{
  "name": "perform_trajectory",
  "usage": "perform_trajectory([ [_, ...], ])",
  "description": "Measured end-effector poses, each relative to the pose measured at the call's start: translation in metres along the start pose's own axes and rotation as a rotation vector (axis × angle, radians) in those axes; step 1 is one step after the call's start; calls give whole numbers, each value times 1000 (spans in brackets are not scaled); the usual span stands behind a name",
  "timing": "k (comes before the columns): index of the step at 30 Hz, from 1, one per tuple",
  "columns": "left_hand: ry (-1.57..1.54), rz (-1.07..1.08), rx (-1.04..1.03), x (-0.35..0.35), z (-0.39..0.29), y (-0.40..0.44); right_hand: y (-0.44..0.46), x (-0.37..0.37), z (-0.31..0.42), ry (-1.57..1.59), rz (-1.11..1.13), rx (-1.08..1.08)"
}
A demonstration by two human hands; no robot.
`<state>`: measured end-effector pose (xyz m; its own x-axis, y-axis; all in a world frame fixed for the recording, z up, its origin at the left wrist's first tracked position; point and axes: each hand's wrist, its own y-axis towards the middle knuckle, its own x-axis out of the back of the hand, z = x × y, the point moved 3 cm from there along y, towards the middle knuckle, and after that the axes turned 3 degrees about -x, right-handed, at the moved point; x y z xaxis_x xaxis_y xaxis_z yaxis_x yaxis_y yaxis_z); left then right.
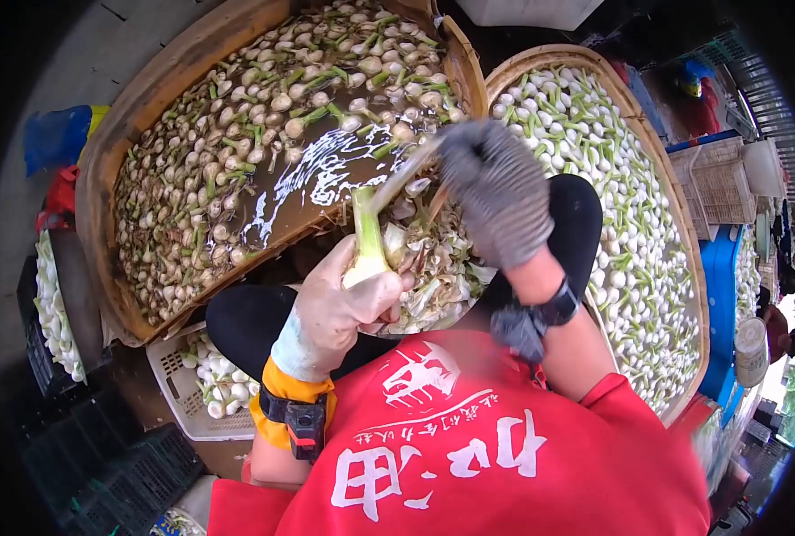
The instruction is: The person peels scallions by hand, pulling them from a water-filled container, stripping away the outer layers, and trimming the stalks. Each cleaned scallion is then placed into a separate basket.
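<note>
In the middle of the head view, my left hand, in a whitish glove, is closed round an onion-like bulb with its green stem pointing up. Up and to the right is my right hand in a grey striped glove, its fingers curled and blurred by motion. From them a pale, thin strip or blade reaches down-left to the stem; blur hides what it is. Between and below the hands lies a heap of peeled skins and trimmings.
A wooden tub of bulbs in brown water is at the upper left. A second tub of white bulbs stands right. A white basket holds bulbs at lower left. Blue bins and wicker baskets are far right.
</note>
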<state>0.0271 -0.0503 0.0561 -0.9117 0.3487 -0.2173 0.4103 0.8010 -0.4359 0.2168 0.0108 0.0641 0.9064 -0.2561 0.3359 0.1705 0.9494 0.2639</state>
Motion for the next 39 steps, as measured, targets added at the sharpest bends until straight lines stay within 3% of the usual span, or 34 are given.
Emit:
perform_trajectory([
  [2, -71, -56, -27, -2, 3, -6, 24, 20, -19, -55, -253, -5],
  [4, -181, -27, 20, 0, 7, -7, 22, 16, -36, -72, -125, -172],
  [7, -172, -53, 1, -3, 10, -8, -17, -8, -20, -100, 349, -150],
  [8, -143, -57, -16, -4, 10, -8, -28, -14, -17, 108, 447, -93],
  [10, -116, -18, -49, -5, 14, -8, -44, -26, -19, 177, 416, 151],
  [11, -83, 19, -85, -4, 15, -8, -39, -26, -1, 180, 416, 152],
  [13, -46, 8, -95, -1, 18, -9, -31, -23, 24, -220, 669, -186],
  [14, -14, -4, -109, 3, 20, -8, -33, -25, 26, -219, 667, -186],
  [16, 502, 0, -483, 6, 13, -7, -37, -24, 28, -214, 582, -201],
  [17, 278, -37, -296, 8, 15, -5, -38, -25, 25, -170, 589, -231],
  [20, 14, -50, -213, 19, 31, -3, -38, -21, 18, -148, 585, -100],
  [22, -52, -186, -74, 25, 31, -8, -40, -20, 15, -106, 601, -122],
  [24, -48, -214, -140, 16, 22, -7, -41, -21, 18, -307, 434, 114],
  [26, 484, -174, -269, 2, 9, -8, -39, -23, 27, -391, 377, 177],
  [27, 244, -207, -310, 3, 23, -1, -38, -25, 30, -411, 420, 63],
  [28, 247, -216, -307, 2, 20, -3, -39, -28, 30, -430, 460, -53],
  [30, 267, -281, -205, 2, 15, -5, -41, -32, 21, -462, 416, -65],
  [32, 295, -309, -261, 8, 25, -3, -42, -31, 21, -460, 497, -1],
  [34, 582, -413, -480, 5, 20, -8, -44, -29, 20, -386, 501, -12],
  [35, 581, -418, -482, 6, 20, -7, -44, -28, 20, -311, 503, -20],
  [37, 941, -531, -684, 5, 16, -8, -39, -26, 19, -281, 554, -26],
  [38, 941, -530, -685, 9, 19, -9, -36, -25, 18, -250, 603, -35],
  [39, 765, -438, -532, 17, 27, -6, -32, -21, 18, -265, 653, -13],
])
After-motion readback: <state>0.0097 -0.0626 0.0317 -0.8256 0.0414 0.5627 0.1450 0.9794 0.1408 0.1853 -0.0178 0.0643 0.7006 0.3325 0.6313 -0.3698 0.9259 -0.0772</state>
